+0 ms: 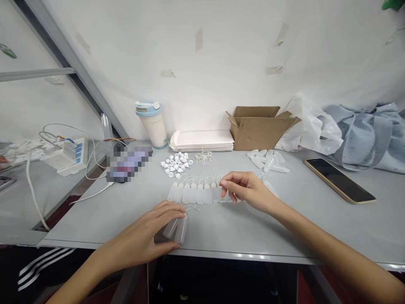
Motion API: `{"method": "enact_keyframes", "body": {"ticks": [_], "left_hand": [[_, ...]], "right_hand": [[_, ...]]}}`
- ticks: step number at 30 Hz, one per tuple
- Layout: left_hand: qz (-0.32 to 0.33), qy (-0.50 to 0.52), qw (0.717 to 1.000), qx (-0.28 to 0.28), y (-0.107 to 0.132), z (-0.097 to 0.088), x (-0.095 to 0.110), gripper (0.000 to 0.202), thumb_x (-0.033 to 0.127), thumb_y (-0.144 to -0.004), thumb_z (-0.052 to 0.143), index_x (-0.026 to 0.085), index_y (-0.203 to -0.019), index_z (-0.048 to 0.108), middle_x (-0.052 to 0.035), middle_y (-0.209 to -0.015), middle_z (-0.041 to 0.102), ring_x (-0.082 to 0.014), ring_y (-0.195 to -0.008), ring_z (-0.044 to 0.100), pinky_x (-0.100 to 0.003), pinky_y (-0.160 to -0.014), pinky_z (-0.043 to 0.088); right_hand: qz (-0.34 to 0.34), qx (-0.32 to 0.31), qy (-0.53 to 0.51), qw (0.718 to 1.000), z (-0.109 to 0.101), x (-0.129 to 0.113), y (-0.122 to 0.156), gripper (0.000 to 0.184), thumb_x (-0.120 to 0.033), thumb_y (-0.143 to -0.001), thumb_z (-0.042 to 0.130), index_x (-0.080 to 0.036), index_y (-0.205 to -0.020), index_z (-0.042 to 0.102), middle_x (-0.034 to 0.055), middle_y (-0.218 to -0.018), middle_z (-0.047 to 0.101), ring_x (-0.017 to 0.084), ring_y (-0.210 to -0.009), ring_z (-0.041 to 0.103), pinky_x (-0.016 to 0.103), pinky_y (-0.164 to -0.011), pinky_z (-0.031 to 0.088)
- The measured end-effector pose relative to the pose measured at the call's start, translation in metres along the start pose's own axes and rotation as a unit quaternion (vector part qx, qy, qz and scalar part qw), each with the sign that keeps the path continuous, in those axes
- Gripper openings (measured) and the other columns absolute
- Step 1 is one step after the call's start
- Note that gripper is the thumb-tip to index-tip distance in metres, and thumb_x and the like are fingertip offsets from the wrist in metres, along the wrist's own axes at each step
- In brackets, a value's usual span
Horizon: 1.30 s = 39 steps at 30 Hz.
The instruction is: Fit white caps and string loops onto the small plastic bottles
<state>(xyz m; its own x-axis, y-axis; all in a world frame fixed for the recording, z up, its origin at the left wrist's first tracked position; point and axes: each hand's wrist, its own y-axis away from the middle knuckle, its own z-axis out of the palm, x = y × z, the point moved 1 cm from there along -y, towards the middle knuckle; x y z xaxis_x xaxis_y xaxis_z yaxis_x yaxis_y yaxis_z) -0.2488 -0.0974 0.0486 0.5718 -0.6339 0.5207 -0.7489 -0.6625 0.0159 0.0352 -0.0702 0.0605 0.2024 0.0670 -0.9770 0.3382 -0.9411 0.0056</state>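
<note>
- Head cam: two clear tubes [181, 231] are loosely cupped by the left hand [144, 231] near the table's [272, 236] front edge, long axes front-to-back, cord ends pointed away; firm grip can't be told.
- Right hand [249, 189] is curled at the tube row's [196, 195] right end; pinch can't be told.

Both hands [142, 234] and forearms [316, 239] are bare.

On the grey table [237, 234] I see a cardboard box [261, 134], white caps [176, 162] and a cup [155, 128] left of it, loose tubes [269, 162] before it, a phone [341, 180] to its right.
</note>
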Motion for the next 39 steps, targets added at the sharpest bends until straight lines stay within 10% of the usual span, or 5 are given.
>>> {"method": "enact_keyframes", "body": {"ticks": [39], "left_hand": [[-0.048,-0.014,0.999,0.019,0.004,0.011,-0.015,0.045,0.039,-0.081,0.065,0.029,-0.123,0.051,-0.0042,-0.13,0.053,-0.0227,-0.119,0.051,-0.035,-0.099,0.046]], "right_hand": [[0.009,-0.001,0.005,1.0,0.0,-0.001,0.001,0.024,-0.039,-0.086,0.056,-0.016,-0.08,0.062,0.0024,-0.072,0.066,0.008,-0.051,0.049,0.024,-0.049,0.034]]}}
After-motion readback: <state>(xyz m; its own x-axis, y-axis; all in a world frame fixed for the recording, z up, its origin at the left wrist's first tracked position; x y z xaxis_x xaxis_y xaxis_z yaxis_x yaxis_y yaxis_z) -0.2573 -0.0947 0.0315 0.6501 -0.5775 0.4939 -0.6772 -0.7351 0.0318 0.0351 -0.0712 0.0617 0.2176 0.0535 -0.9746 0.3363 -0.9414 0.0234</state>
